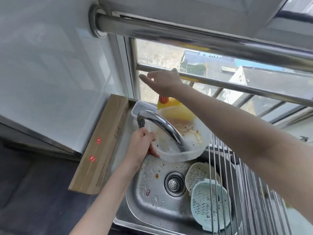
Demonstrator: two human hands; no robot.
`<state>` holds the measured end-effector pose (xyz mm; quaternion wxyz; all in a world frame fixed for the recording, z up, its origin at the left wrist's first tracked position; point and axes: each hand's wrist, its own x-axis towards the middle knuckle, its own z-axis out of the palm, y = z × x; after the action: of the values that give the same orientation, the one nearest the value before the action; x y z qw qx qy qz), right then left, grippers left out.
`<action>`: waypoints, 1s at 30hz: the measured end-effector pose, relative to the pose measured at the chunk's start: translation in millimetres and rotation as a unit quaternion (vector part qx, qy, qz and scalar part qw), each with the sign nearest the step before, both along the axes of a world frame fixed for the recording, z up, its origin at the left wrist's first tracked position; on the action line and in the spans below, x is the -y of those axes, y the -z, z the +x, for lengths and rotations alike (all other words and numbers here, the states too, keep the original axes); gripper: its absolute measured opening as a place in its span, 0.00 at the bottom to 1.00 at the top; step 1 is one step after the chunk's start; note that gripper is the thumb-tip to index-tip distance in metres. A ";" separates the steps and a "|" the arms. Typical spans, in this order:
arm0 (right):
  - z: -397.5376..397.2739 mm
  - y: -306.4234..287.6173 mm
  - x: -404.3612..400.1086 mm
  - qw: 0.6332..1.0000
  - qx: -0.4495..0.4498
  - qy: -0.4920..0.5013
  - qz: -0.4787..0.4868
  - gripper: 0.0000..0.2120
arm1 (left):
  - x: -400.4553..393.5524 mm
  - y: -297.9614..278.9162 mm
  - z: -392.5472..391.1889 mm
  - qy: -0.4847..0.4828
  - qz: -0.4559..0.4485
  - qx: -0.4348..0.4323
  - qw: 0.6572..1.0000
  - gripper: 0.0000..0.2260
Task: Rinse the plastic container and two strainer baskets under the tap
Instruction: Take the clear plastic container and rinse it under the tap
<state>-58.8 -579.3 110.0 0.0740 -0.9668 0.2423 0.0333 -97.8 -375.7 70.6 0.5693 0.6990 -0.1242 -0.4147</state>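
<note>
Daylight from a window [211, 65] with steel bars falls across a stainless sink [152, 200] flecked with food scraps. At the sink's left rim, the left hand [142, 145] grips the edge of a translucent plastic container [186, 133], fingers curled over the rim, holding it tilted under the curved chrome tap [162, 126]; the spout hides part of the container's smeared, greasy inside. Higher up, the right hand [162, 80] reaches toward the window with fingers relaxed and spread, holding nothing; whether it touches a bar is unclear. Down in the basin, a cream strainer basket [199, 175] and a pale blue strainer basket [210, 206] lean overlapping beside the round drain [174, 184], partly crossed by a wire rack [237, 184]. Behind the container, a yellow bottle [171, 106] stands largely hidden. A wooden board [101, 146] leans left.
</note>
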 end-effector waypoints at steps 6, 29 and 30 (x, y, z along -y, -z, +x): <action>-21.6 -3.3 -0.3 0.994 0.110 -0.008 0.002 0.26 | -39.3 14.2 -14.3 0.021 0.012 0.065 0.998 0.13; -186.6 77.3 -71.3 0.969 0.141 0.091 0.180 0.10 | -116.2 78.5 -37.7 0.102 0.174 0.095 0.975 0.14; -179.5 88.9 -76.4 0.966 0.118 0.061 0.221 0.13 | -115.9 84.2 -38.4 0.101 0.187 0.077 0.974 0.13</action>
<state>-238.4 -502.9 21.1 0.3156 -0.9070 0.2770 -0.0333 -136.2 -259.8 -13.6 0.3726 0.8069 -0.1579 -0.4303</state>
